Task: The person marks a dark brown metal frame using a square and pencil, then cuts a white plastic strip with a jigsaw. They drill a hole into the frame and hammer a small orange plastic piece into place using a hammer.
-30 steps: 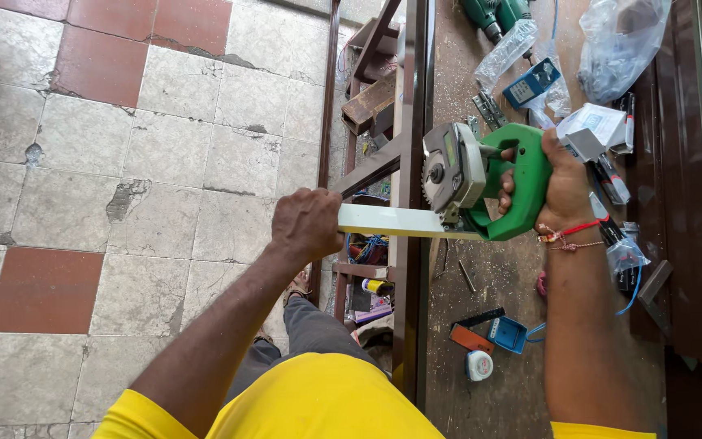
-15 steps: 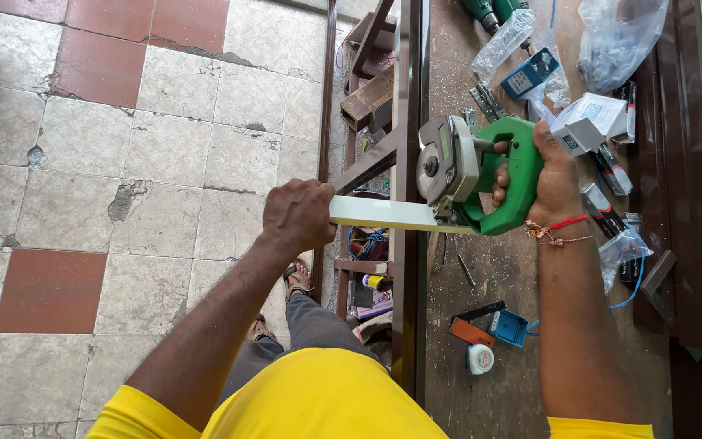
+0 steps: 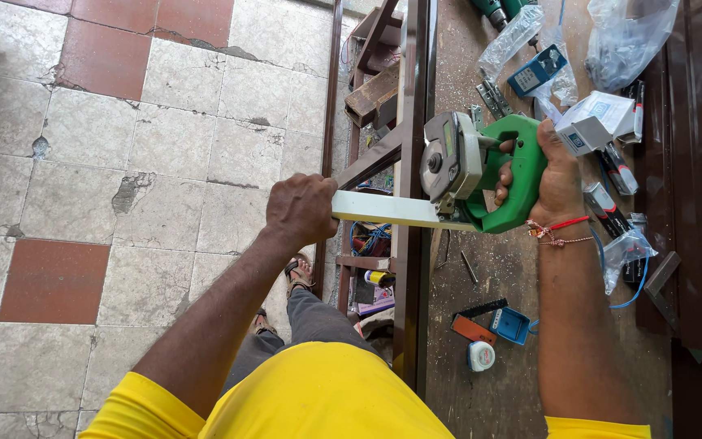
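Note:
My right hand (image 3: 552, 172) grips the handle of a green power saw (image 3: 481, 169) with a grey blade guard, held over the left edge of a dusty workbench (image 3: 522, 276). The saw sits on a pale cream strip (image 3: 387, 210) that lies crosswise and sticks out past the bench edge. My left hand (image 3: 301, 209) is closed around the strip's free end, out over the tiled floor. A red thread is tied around my right wrist.
Plastic bags (image 3: 629, 36), small boxes (image 3: 535, 71), a drill (image 3: 497, 11), pens and metal brackets crowd the far bench. A tape measure (image 3: 481, 355) and blue tool (image 3: 512, 325) lie near me. Brown metal frame rails (image 3: 413, 97) run along the bench edge; dark panels (image 3: 696, 203) stand at right.
The saw and my right hand have stayed on the strip near the bench edge. My left hand has slid a little left along the strip.

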A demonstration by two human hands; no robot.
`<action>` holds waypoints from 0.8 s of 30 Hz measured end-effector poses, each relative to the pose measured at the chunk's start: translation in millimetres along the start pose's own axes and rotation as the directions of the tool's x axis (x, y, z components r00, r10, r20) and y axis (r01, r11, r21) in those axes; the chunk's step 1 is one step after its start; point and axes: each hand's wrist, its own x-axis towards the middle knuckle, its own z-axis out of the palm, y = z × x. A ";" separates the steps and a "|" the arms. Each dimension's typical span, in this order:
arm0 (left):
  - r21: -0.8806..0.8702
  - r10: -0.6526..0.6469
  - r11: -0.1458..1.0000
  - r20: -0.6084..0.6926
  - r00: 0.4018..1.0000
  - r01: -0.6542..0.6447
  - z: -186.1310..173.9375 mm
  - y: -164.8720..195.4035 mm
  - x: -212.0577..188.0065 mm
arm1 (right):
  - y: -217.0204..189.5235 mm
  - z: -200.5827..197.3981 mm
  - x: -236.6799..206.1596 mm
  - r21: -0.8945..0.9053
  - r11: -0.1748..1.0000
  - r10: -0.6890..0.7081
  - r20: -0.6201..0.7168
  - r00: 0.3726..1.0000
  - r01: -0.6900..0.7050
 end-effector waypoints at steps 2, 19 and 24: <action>0.012 -0.003 1.000 0.004 1.000 0.003 0.6 -0.1 0.2 | 0.6 -1.0 0.9 0.007 1.000 0.016 -0.002 1.000 -0.016; 0.003 0.008 1.000 -0.011 1.000 -0.008 1.6 -1.8 1.3 | 5.8 2.8 0.8 0.023 1.000 -0.009 -0.046 0.999 0.010; 0.005 0.008 1.000 -0.026 1.000 -0.008 0.2 -2.0 3.1 | 6.2 3.6 2.3 0.030 0.999 -0.019 -0.042 0.999 0.020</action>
